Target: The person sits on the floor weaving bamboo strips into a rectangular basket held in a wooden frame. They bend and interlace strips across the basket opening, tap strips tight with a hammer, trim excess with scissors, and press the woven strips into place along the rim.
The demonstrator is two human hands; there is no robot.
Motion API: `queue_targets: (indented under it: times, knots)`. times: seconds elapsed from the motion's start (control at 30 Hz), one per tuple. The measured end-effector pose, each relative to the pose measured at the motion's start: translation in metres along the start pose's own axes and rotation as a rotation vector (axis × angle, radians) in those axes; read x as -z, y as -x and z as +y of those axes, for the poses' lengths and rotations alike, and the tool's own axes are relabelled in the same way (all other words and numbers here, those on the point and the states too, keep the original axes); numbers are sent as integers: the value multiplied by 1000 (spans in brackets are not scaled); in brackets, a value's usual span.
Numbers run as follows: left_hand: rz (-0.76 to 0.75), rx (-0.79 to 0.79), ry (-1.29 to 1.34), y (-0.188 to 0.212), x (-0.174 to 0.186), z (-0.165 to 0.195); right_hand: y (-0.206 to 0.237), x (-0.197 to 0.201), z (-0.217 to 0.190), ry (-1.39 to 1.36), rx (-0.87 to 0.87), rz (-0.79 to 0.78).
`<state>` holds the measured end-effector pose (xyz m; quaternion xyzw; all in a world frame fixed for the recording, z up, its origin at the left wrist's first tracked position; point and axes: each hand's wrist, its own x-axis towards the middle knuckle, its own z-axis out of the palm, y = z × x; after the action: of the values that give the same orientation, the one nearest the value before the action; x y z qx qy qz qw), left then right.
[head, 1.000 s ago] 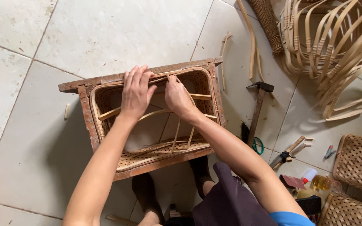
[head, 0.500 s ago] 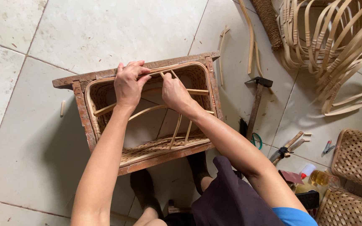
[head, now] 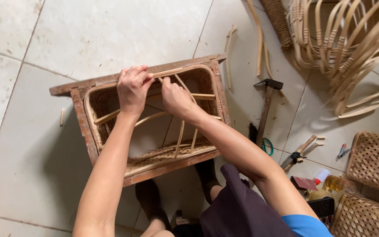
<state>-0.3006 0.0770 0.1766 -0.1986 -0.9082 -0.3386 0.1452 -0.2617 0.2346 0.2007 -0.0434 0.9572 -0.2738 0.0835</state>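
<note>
A rectangular woven rattan basket sits inside a worn wooden frame on the tiled floor in front of me. My left hand is closed over a thin rattan strip at the frame's far rim. Just to its right, my right hand pinches the same strip inside the basket. Loose rattan ribs cross the open inside of the basket below both hands.
A hammer lies right of the frame, with green-handled scissors and a small knife nearer me. Bent rattan hoops pile up at top right. Woven baskets and a yellow bottle stand at bottom right.
Both hands have shifted slightly toward the far rim, and the left hand has curled from lying flat into a grip on the strip. The view moved a little.
</note>
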Motion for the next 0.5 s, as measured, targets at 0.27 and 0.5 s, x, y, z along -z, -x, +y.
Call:
queue_targets:
  times: [0.27, 0.5]
  knots:
    - [-72, -123, -164, 16, 48, -37, 11, 85, 101, -347, -86, 565]
    - [-72, 99, -7, 25, 72, -43, 34, 21, 221, 130, -332, 425]
